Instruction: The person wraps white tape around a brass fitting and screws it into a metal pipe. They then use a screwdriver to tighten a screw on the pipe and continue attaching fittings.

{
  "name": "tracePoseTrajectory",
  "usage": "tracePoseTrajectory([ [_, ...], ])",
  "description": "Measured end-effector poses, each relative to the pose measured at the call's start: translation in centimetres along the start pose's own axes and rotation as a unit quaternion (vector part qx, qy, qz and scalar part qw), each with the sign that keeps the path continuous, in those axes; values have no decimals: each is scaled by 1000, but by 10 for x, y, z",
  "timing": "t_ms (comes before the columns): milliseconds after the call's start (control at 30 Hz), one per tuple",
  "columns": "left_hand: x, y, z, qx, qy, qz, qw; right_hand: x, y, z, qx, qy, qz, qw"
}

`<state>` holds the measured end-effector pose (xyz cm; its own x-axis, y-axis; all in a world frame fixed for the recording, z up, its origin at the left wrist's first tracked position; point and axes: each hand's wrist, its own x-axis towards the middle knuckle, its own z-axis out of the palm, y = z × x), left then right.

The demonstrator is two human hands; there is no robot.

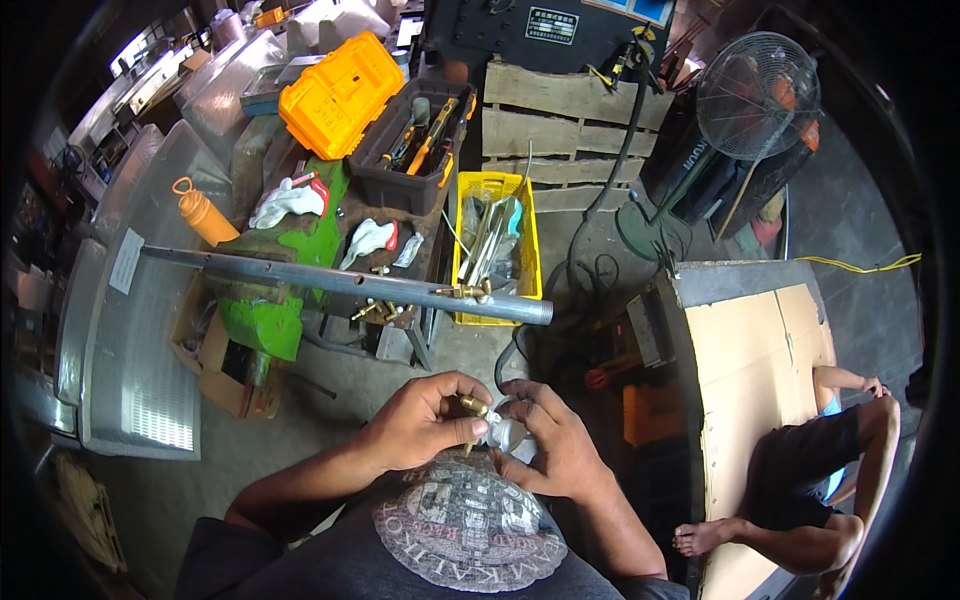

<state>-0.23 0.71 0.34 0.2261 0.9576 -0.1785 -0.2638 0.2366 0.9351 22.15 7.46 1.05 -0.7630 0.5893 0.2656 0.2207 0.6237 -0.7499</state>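
Observation:
Close to my body, both hands meet over a small brass fitting [474,405]. My left hand [422,422] pinches it between thumb and fingers. In my right hand [556,442], the fingers curl round a small white roll [510,434] that looks like thread seal tape, and white material shows against the fitting. Ahead of my hands lies a long grey steel pipe [390,286] with holes along it and a threaded right end. A few brass fittings [468,291] rest on the pipe near that end. More brass fittings [376,310] lie on the bench just below the pipe.
Beyond the pipe are white gloves [371,241], a dark toolbox [400,188] with its orange lid [340,95] off, an orange bottle [207,215] and a yellow basket [530,262] of parts. At right, a person [810,490] sits on cardboard [755,370]; a fan [757,95] stands behind.

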Motion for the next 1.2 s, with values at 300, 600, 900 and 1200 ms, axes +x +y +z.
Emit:
tracePoseTrajectory([
  [300,9,-12,-5,-103,17,17,994,0,4,6,144,-8,40,989],
  [600,12,-15,-2,-112,43,63,991,-2,-9,7,198,23,63,978],
  [900,15,-23,-1,-15,95,127,987,-17,-11,21,511,31,191,838],
  [1200,14,-26,5,88,115,171,975,-27,-2,21,400,30,168,900],
])
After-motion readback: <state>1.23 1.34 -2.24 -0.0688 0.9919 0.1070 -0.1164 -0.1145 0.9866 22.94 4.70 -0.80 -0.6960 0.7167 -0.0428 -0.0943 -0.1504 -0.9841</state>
